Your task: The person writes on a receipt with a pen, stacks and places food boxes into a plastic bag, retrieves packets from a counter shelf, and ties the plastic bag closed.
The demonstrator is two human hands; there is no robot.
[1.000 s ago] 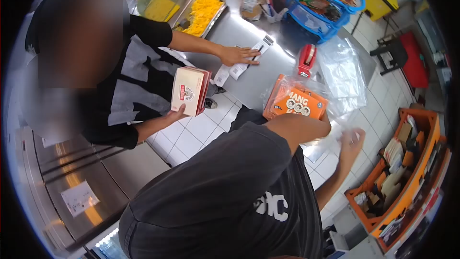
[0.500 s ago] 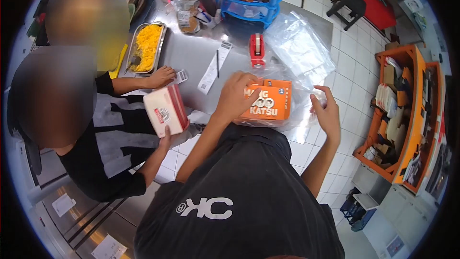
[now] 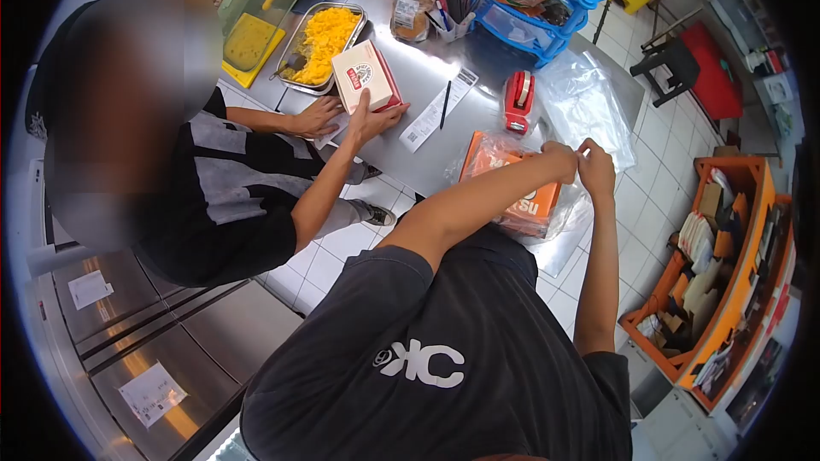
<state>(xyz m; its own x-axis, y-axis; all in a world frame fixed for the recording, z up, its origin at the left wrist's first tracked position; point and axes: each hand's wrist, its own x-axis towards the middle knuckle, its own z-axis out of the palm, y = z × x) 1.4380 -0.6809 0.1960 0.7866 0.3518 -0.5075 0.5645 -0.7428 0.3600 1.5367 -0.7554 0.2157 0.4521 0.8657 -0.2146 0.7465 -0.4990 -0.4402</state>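
Note:
On the steel table in front of me, orange boxes with white lettering [image 3: 534, 212] lie inside a clear plastic bag [image 3: 574, 215]. My left hand [image 3: 559, 162] reaches across above the boxes to the bag's right side, its fingers closed. Close beside it, my right hand [image 3: 595, 167] is raised with thumb and fingertips pinched together. Both hands appear to grip the bag's thin film, though the fingertips show little detail. A red tape dispenser [image 3: 518, 102] stands just beyond the boxes.
A co-worker on the left holds a cream and red box [image 3: 363, 77] beside a metal tray of yellow shredded food [image 3: 295, 77]. A receipt [image 3: 418, 132] with a black pen [image 3: 446, 105], plastic sheets [image 3: 585, 111] and blue basket tiers [image 3: 521, 26] are on the table. An orange shelf [image 3: 726, 265] stands right.
My left hand has gone from the box top to the bag's right side, near my right hand. The boxes are now turned and more covered. The co-worker's box has moved onto the table.

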